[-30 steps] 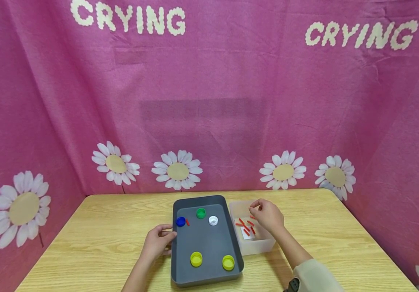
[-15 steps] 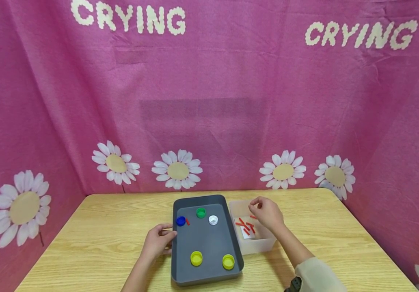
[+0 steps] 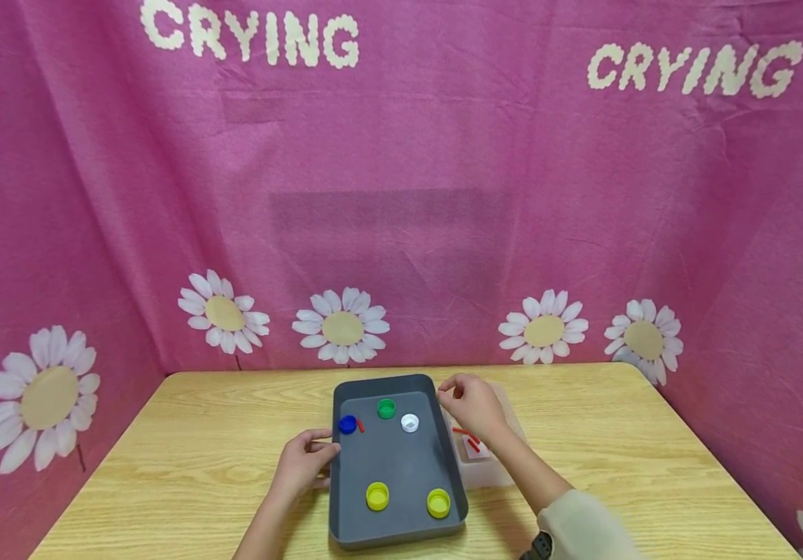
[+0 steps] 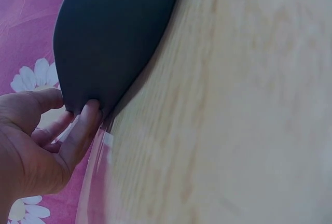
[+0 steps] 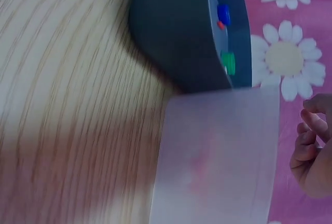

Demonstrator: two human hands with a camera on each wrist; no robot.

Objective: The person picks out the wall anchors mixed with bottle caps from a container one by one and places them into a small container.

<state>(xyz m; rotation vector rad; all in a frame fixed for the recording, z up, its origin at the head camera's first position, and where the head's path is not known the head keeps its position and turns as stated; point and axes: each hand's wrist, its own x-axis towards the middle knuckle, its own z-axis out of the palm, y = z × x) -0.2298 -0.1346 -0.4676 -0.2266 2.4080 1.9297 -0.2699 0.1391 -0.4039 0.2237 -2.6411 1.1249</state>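
A dark grey tray (image 3: 401,467) lies on the table, its left wall gripped by my left hand (image 3: 303,463), thumb at the rim and fingers against the outside. The left wrist view shows this hand (image 4: 46,141) at the tray's wall (image 4: 114,32). My right hand (image 3: 475,404) hovers by the tray's upper right rim, over a translucent box (image 3: 489,472). Thumb and index tips come together on that hand (image 5: 316,146); I cannot tell whether something small is between them. Red sticks (image 3: 473,445) lie in the box, partly hidden by the right hand and forearm.
Inside the tray sit a blue cap (image 3: 348,424) beside one red stick (image 3: 362,426), a green cap (image 3: 386,408), a white cap (image 3: 410,423) and two yellow caps (image 3: 376,496). A pink curtain (image 3: 401,257) hangs behind the wooden table (image 3: 233,412).
My right hand has moved left from over the box to the tray's right rim. Earlier, a red stick in the box shifted slightly. The left hand stays in place.
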